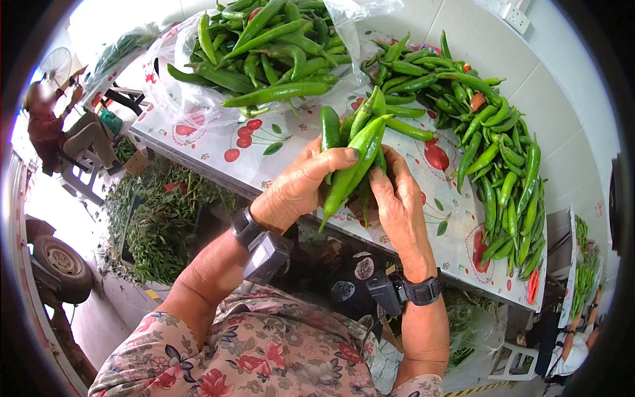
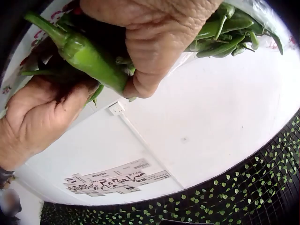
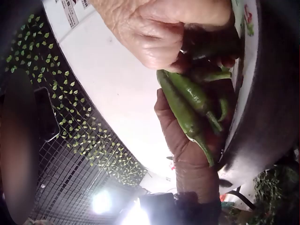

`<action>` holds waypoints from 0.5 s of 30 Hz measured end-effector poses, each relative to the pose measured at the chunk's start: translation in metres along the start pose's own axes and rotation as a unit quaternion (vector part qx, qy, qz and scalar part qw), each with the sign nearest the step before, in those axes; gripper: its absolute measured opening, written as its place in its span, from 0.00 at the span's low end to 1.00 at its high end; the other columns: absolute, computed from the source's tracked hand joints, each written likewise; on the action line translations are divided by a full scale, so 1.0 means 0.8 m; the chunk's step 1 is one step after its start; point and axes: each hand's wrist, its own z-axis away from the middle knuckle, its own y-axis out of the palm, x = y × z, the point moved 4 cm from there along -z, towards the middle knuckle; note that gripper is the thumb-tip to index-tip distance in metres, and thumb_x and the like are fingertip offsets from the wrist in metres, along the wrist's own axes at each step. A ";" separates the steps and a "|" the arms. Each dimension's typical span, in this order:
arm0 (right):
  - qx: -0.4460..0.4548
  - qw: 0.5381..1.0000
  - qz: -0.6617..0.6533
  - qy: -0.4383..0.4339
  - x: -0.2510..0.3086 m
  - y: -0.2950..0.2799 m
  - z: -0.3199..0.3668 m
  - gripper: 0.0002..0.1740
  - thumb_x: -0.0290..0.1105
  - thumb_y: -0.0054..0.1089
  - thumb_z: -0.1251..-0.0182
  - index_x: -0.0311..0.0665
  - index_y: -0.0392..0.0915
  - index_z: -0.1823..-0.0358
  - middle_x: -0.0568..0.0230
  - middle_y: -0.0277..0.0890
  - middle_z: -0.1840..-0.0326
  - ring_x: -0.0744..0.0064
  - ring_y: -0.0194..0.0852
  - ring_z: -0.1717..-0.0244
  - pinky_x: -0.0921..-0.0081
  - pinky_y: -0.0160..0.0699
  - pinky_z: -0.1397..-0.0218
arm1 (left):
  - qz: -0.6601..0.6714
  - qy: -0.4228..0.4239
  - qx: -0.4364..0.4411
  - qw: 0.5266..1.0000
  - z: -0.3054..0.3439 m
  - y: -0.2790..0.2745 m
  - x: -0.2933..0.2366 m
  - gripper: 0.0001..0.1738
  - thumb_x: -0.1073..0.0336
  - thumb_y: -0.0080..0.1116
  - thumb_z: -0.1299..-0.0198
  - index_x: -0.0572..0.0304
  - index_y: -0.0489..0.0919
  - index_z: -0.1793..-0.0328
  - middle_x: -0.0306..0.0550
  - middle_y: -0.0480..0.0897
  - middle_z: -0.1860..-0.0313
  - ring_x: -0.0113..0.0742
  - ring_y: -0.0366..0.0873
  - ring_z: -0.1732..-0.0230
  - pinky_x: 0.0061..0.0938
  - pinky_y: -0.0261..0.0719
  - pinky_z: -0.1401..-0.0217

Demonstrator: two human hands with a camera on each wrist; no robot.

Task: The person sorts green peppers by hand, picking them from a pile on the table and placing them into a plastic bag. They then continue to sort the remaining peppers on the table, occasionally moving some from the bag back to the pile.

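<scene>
Both hands hold a small bunch of green chillies (image 1: 355, 165) above the near edge of the table. The left hand (image 1: 301, 177) curls round the bunch with its thumb across the top. On the other side, the right hand (image 1: 399, 198) has its thumb and fingers against the same bunch. In the left wrist view the left hand (image 2: 154, 37) grips a thick chilli (image 2: 89, 58), and the right hand (image 2: 44, 117) is below it. In the right wrist view chillies (image 3: 185, 105) stick out between the hands, stems downward. The inner fingers are partly hidden.
An open plastic bag of chillies (image 1: 264, 53) lies on the cherry-print tablecloth (image 1: 254, 142). A long heap of chillies (image 1: 489, 132) covers the right side, with red ones (image 1: 533, 288) at the corner. Cut plants (image 1: 159, 231) lie below left; a person (image 1: 59, 129) sits beyond.
</scene>
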 end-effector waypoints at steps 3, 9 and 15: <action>-0.006 1.000 0.007 -0.003 -0.001 -0.001 0.000 0.22 0.34 0.50 0.26 0.27 0.67 0.37 0.49 0.76 0.44 0.65 0.73 0.42 0.70 0.69 0.37 | 0.006 -0.002 0.010 1.000 -0.001 -0.001 0.001 0.38 0.59 0.60 0.41 0.64 0.60 0.26 0.46 0.75 0.44 0.32 0.73 0.45 0.29 0.74 0.41; -0.016 1.000 0.020 0.004 0.003 -0.001 0.001 0.21 0.36 0.49 0.26 0.28 0.69 0.39 0.47 0.77 0.46 0.62 0.75 0.44 0.69 0.70 0.39 | 0.005 -0.008 0.002 1.000 0.000 -0.001 0.001 0.39 0.59 0.61 0.41 0.64 0.61 0.26 0.46 0.74 0.43 0.33 0.72 0.44 0.30 0.73 0.40; -0.028 0.999 0.029 0.005 0.001 -0.004 0.000 0.21 0.40 0.49 0.25 0.29 0.70 0.42 0.49 0.77 0.49 0.62 0.74 0.47 0.68 0.70 0.42 | 0.002 -0.001 0.019 1.000 -0.005 -0.004 0.007 0.39 0.59 0.62 0.41 0.63 0.61 0.26 0.45 0.74 0.42 0.32 0.71 0.43 0.29 0.73 0.41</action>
